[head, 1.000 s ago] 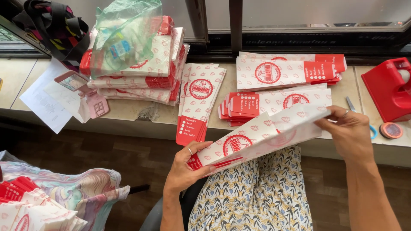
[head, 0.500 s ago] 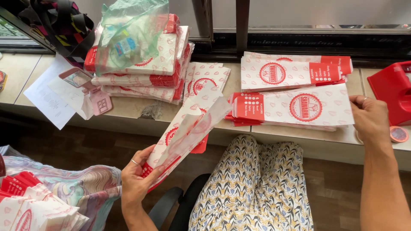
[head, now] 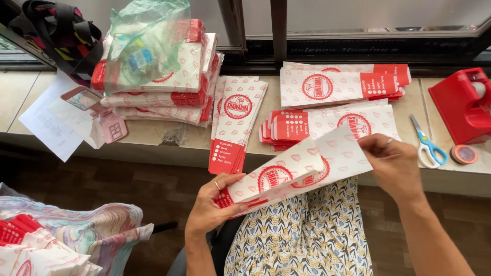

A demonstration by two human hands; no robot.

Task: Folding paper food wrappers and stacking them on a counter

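Note:
A long white paper bag (head: 286,174) with red print and a round red emblem lies across my lap, held at both ends. My left hand (head: 212,204) pinches its red bottom end between thumb and fingers. My right hand (head: 394,163) grips the bag's open top edge, which is spread apart. Below the bag is my patterned skirt (head: 307,235).
The ledge (head: 153,134) carries stacks of the same bags: a tall pile under a green plastic bag (head: 148,46), one stack hanging over the edge (head: 232,122), others at the right (head: 337,102). Scissors (head: 427,143), a tape roll (head: 464,154) and a red tape dispenser (head: 463,102) sit far right. More bags fill a cloth bag (head: 61,240) at lower left.
My right hand, which was empty half a second ago, has come back and taken the bag's top end. The bag has swung from my left side to across my lap.

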